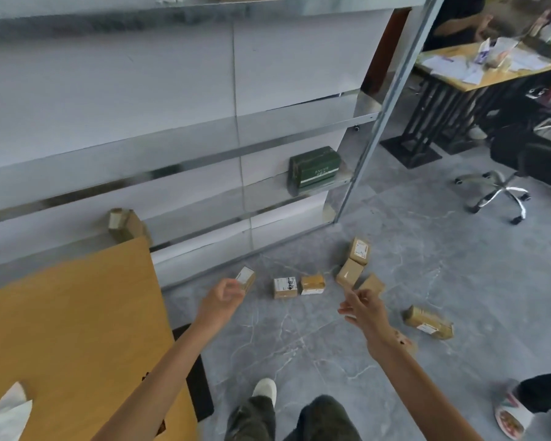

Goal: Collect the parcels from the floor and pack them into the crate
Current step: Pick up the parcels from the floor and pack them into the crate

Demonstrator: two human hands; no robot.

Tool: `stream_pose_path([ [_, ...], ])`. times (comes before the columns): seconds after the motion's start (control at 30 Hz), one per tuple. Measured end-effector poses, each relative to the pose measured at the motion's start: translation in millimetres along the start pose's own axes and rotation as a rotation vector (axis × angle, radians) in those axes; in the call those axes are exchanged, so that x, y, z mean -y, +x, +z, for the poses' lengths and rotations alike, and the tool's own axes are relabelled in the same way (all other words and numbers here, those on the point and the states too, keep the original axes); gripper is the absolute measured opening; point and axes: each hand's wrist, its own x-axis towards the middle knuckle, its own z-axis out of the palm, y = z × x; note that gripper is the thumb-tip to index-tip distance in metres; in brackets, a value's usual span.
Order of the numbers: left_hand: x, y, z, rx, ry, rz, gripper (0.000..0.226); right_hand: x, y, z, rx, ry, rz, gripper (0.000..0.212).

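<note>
labelled parcel on floor just beyond left fingers

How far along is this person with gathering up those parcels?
Barely begun, by the look of it. Done: nothing I can see, and no crate is in view. In hand: the left hand and right hand reach out empty toward the parcels. Left: at least seven lie on the floor, including a long parcel off to the right.
</note>
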Motion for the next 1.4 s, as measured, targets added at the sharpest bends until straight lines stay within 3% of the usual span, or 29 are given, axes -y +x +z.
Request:
stream_pose_path([
  [0.3, -47.5, 128.6, 49.8, 0.227, 0.139, -0.162, 0.024, 14.6, 117.4, 19.0, 0.037, -0.096, 0.168, 0.011],
  [0.4, -53.5, 169.8, 73.6, 0.264, 0.149, -0.254, 0.013, 15.3, 159.0, 17.1, 0.067, -0.122, 0.219, 0.012],
  [0.63, -38.0, 249.7, 116.9, 0.317, 0.224, -0.504, 0.011, 3.2, 251.8, 7.4, 0.173, -0.283, 0.396, 0.011],
  [0.73, -26.4, 275.9, 123.9, 0.338, 0.24, -0.581, 0.02, -10.4, 283.3, 8.4, 0.218, -0.317, 0.495, 0.013],
  [1.0, 1.1, 360.2, 148.6, 0.375, 0.324, -0.614, 0.017, -53.7, 346.6, 34.8, 0.254, -0.371, 0.665, 0.017],
  [1.17, 42.7, 422.9, 184.5, 0.396, 0.347, -0.616, 0.028, -92.8, 401.0, 73.2, 0.263, -0.403, 0.676, 0.017],
  [1.3, 117.7, 499.2, 235.6, 0.424, 0.373, -0.58, 0.022, -162.3, 474.7, 119.9, 0.333, -0.401, 0.608, 0.024],
  [1.4, 196.1, 567.1, 279.1, 0.41, 0.365, -0.587, 0.043, -230.7, 549.4, 160.8, 0.372, -0.48, 0.53, 0.034],
])
